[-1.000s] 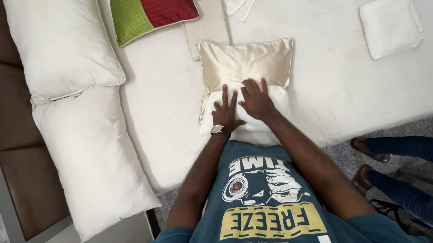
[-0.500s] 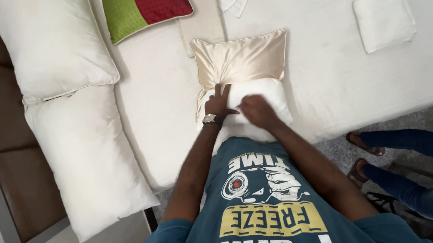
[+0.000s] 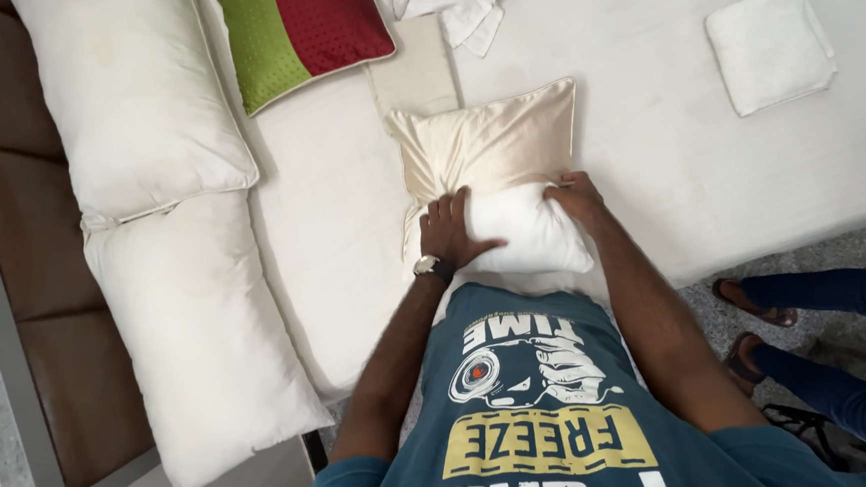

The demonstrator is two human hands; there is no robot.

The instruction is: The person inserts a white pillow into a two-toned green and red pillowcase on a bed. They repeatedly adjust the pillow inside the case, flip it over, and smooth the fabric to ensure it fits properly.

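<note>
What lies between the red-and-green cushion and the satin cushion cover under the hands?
A flat beige folded cloth lies on the sheet between the red-and-green cushion and the satin cover, in the head view.
</note>
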